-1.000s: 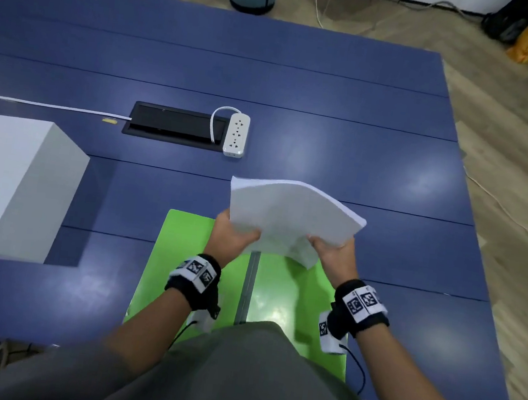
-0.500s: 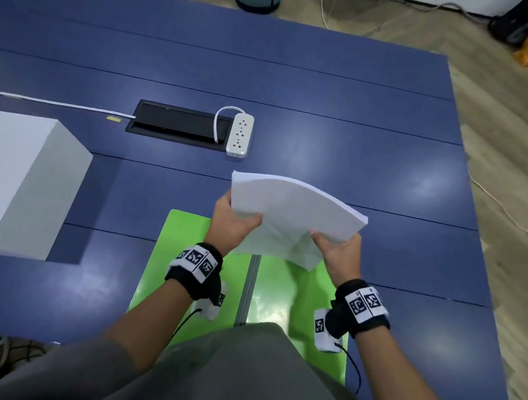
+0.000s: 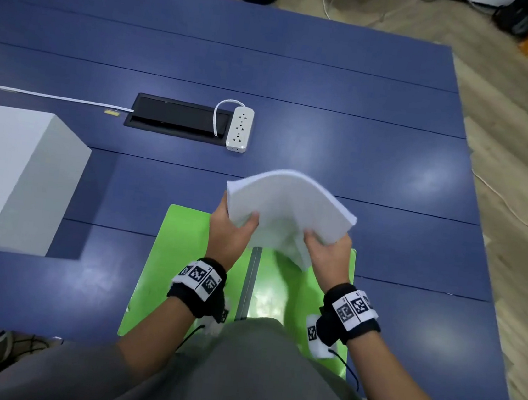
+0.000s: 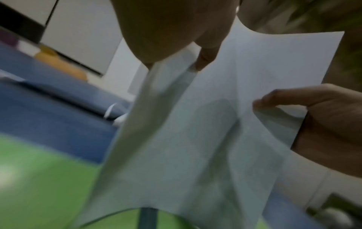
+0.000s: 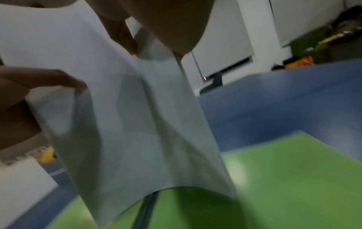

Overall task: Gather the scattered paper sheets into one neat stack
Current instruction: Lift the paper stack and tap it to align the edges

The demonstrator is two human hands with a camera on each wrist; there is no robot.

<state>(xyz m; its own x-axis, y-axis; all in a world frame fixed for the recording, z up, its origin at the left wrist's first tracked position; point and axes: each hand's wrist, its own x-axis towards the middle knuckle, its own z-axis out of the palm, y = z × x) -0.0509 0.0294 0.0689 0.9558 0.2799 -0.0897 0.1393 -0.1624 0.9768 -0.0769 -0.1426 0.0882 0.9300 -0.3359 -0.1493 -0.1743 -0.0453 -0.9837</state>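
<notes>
Paper sheets now bowed higher than a second ago, left hand and right hand each pinching a side, bottom edge dropping toward green mat to square up

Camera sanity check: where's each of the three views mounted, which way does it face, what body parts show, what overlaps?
Head: worn on the head, looks forward and down at the blue table; shows both forearms, left hand, right hand.
Left wrist: looks along the left hand at the paper stack; right hand opposite.
Right wrist: looks along the right hand at the same stack; left hand opposite.
Shared: stack, green mat, table.
</notes>
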